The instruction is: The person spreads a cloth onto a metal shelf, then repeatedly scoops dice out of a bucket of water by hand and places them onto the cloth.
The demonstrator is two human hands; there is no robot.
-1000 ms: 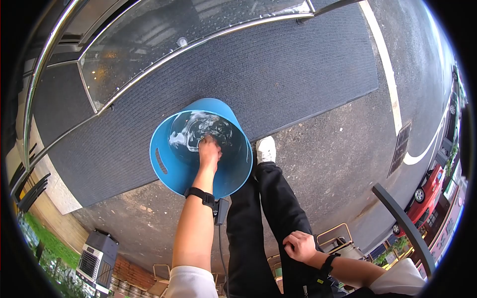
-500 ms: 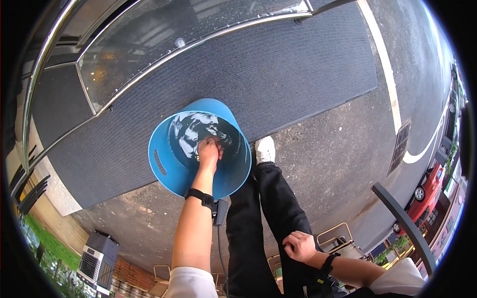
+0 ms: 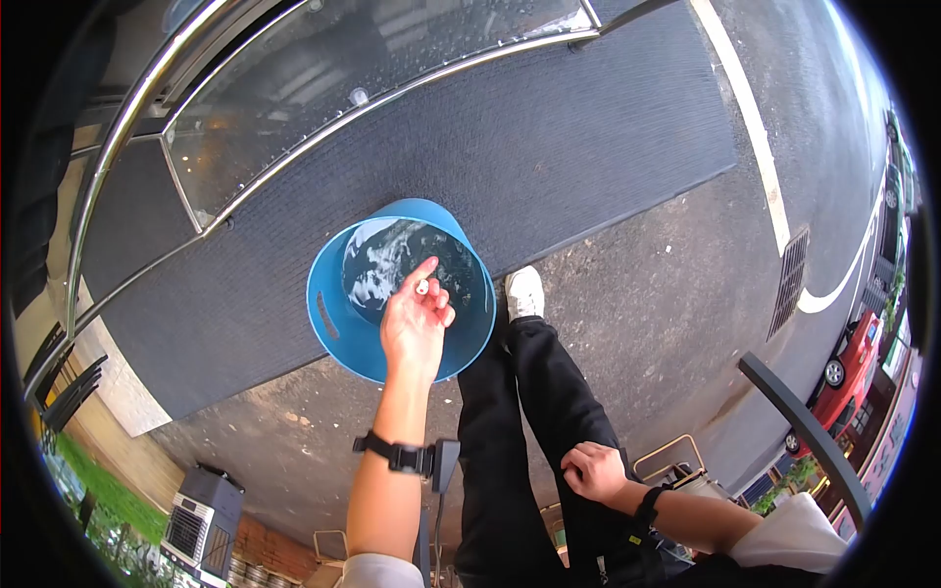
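Over the blue tub point(image 3: 355, 351) | left hand point(image 3: 412, 331) palm-up, fingers closed on small white object point(image 3: 422, 287), long axis unclear | water point(image 3: 376, 263) beyond, far side | right hand point(image 3: 594, 472) farther right, fingers curled on trouser leg point(image 3: 561, 380)

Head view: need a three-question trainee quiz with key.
1. Which hand is over the blue bucket?
2. True or false: the right hand is dipped in the liquid.
3. What colour is the shoe beside the bucket? A) red B) white C) green

Key:
1. The left hand, with a small white item at its fingers.
2. False; it rests on the black trousers.
3. B
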